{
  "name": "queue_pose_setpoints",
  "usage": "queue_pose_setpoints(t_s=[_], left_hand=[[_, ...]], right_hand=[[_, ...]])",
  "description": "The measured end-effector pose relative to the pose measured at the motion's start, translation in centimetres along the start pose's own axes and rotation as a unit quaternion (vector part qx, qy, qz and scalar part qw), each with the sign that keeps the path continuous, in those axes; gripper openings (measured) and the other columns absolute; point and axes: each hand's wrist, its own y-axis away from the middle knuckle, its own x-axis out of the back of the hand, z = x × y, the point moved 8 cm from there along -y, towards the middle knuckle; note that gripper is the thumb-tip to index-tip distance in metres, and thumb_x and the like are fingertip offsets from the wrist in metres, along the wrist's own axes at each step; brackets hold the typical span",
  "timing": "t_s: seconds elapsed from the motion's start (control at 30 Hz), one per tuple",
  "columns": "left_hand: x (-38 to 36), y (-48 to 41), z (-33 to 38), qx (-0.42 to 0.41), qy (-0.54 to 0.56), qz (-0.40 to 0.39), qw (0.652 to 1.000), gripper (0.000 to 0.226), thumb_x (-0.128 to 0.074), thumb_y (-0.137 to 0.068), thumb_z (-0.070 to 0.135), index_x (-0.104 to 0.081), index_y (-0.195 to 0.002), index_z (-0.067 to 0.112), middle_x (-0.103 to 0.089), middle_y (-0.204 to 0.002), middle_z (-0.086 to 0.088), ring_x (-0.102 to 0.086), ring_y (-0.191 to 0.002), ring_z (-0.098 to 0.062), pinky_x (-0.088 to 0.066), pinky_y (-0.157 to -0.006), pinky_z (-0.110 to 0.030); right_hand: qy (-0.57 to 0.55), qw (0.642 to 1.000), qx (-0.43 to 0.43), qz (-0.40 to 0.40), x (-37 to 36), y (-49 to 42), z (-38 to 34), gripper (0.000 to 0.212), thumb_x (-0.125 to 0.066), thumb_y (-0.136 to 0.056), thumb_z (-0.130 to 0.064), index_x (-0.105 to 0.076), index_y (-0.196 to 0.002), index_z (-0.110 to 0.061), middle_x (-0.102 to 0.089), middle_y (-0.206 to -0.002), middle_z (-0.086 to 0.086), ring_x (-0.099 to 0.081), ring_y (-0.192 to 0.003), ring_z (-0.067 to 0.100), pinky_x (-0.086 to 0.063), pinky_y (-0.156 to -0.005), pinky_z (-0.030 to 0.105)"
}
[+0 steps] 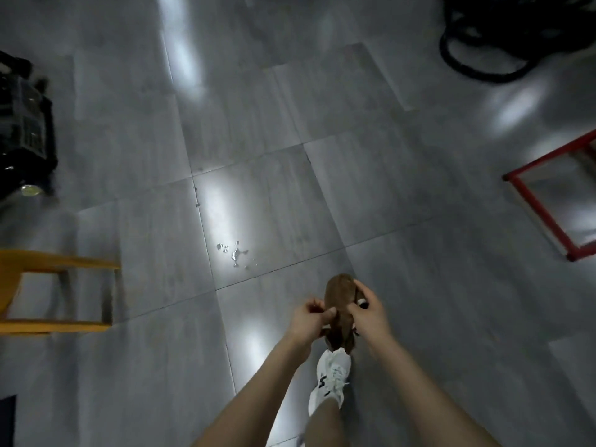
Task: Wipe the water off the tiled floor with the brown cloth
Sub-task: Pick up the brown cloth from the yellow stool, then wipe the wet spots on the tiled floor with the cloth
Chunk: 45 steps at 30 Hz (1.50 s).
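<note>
A bunched brown cloth (339, 298) hangs in the air between both hands, above my feet. My left hand (311, 316) pinches its left edge and my right hand (371, 306) grips its right side. A small patch of water droplets (234, 251) glistens on the grey tiled floor (274, 195), up and to the left of the cloth, beside a tile joint and inside a bright light reflection. A few tiny drops lie further up the same joint (196, 204). The cloth is apart from the water.
My white sneaker (332, 379) stands below the cloth. A yellow stool frame (61, 262) is at the left, a red frame (545, 201) at the right, black equipment (25, 124) at the far left, and black hoses (483, 50) at the top right.
</note>
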Motion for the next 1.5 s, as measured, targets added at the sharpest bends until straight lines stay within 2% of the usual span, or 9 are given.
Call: queue_pose_setpoints(t_s=[0.2,0.57,0.7,0.9,1.03,1.17,1.27,1.4,1.5], left_hand=[[-7.9,-5.9,2.4,-0.003,0.006,0.039,0.999,0.033,-0.06,-0.085,0.0,-0.042,-0.063,0.017,-0.05,-0.064,-0.004,-0.049,-0.059,-0.016,-0.041,-0.052,-0.023],[-14.2,-24.6,-1.6,0.007,0.051,0.173,0.984,0.028,-0.066,-0.067,0.022,-0.04,-0.056,0.023,-0.052,-0.06,-0.005,-0.05,-0.067,-0.022,-0.041,-0.066,-0.038],[-13.6,-33.7,-5.8,-0.018,-0.032,0.162,0.986,0.032,-0.065,-0.076,0.016,-0.04,-0.058,0.024,-0.051,-0.059,-0.001,-0.05,-0.067,-0.022,-0.042,-0.068,-0.035],[-7.3,-44.9,-11.0,-0.042,-0.284,0.149,0.946,0.025,-0.051,-0.09,0.018,-0.064,-0.107,0.004,-0.066,-0.117,-0.019,-0.06,-0.111,-0.033,-0.048,-0.091,-0.036],[2.1,-48.0,-15.9,-0.031,-0.375,0.234,0.897,0.023,-0.047,-0.087,0.01,-0.065,-0.1,0.008,-0.068,-0.111,-0.016,-0.061,-0.105,-0.033,-0.048,-0.084,-0.032],[10.2,-47.1,-20.2,0.0,-0.361,0.337,0.87,0.023,-0.047,-0.085,0.01,-0.067,-0.097,0.009,-0.069,-0.107,-0.013,-0.062,-0.103,-0.032,-0.049,-0.083,-0.033],[13.9,-44.4,-21.7,0.01,-0.293,0.423,0.857,0.023,-0.049,-0.088,0.013,-0.067,-0.101,0.008,-0.069,-0.108,-0.012,-0.063,-0.102,-0.03,-0.047,-0.081,-0.031],[15.2,-42.3,-23.2,0.031,-0.253,0.47,0.845,0.026,-0.05,-0.088,0.014,-0.065,-0.109,0.009,-0.067,-0.116,-0.013,-0.06,-0.108,-0.031,-0.044,-0.08,-0.031],[15.4,-43.0,-24.2,0.04,-0.256,0.479,0.839,0.031,-0.052,-0.088,0.016,-0.061,-0.117,0.011,-0.06,-0.124,-0.015,-0.055,-0.115,-0.031,-0.044,-0.092,-0.034]], right_hand=[[0.145,0.988,0.04,-0.038,7.0,-8.8,-2.6,0.053,-0.056,-0.081,0.0,-0.057,-0.128,-0.025,-0.063,-0.123,0.001,-0.058,-0.11,0.022,-0.047,-0.098,0.037],[0.334,0.923,0.162,-0.101,7.1,-29.8,0.4,0.038,-0.058,-0.084,-0.02,-0.06,-0.118,-0.038,-0.07,-0.108,0.004,-0.063,-0.101,0.028,-0.052,-0.086,0.041],[0.438,0.854,0.259,-0.11,3.5,-37.0,5.0,0.043,-0.056,-0.086,-0.011,-0.059,-0.124,-0.032,-0.068,-0.113,0.005,-0.058,-0.104,0.03,-0.048,-0.082,0.036],[0.494,0.767,0.377,-0.163,-4.1,-47.8,13.3,0.051,-0.061,-0.081,-0.007,-0.058,-0.127,-0.027,-0.068,-0.108,0.01,-0.058,-0.101,0.036,-0.048,-0.082,0.038],[0.58,0.648,0.433,-0.237,-9.3,-53.2,20.4,0.06,-0.062,-0.082,-0.035,-0.044,-0.139,-0.032,-0.063,-0.125,0.008,-0.056,-0.111,0.037,-0.045,-0.096,0.042],[0.576,0.633,0.481,-0.189,-12.8,-54.5,25.3,0.063,-0.041,-0.079,-0.054,-0.044,-0.138,-0.031,-0.053,-0.139,0.012,-0.048,-0.124,0.046,-0.032,-0.104,0.06],[0.584,0.53,0.569,-0.231,-16.9,-49.1,29.0,0.059,-0.039,-0.079,-0.054,-0.039,-0.136,-0.038,-0.052,-0.14,0.009,-0.05,-0.124,0.045,-0.028,-0.106,0.062],[0.583,0.288,0.661,-0.375,-20.6,-40.5,35.5,0.048,-0.032,-0.084,-0.056,-0.048,-0.129,-0.048,-0.055,-0.138,0.001,-0.051,-0.125,0.037,-0.04,-0.098,0.064],[0.582,0.235,0.679,-0.379,-23.5,-43.0,33.8,0.049,-0.032,-0.085,-0.056,-0.047,-0.13,-0.047,-0.056,-0.137,0.0,-0.051,-0.126,0.033,-0.039,-0.096,0.068]])
